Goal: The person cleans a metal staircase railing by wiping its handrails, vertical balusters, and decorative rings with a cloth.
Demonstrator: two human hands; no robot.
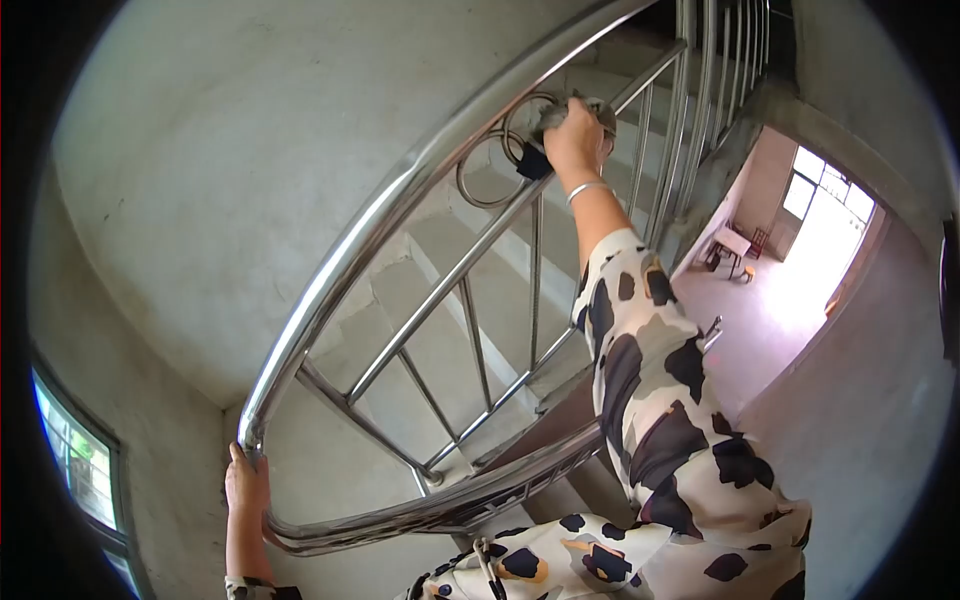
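My left hand [246, 482] is closed round the bend of the shiny metal handrail [350, 235] at the lower left. Up at the top middle, my right hand [577, 140] has its fingers closed on a crumpled grey cloth [606, 116], pressed against the railing's inner bars. Just left of that hand are round metal rings [462, 180] set between the handrail and a lower rail [440, 290]. A small black piece [533, 162] sits by the rings below the cloth; whether it belongs to the cloth I cannot tell.
Concrete stairs [440, 245] rise behind the bars. More railing [660, 150] continues at the upper right. On the right, a doorway opens onto a bright room with a small table [732, 240] and chairs. A window [80, 450] is at the lower left.
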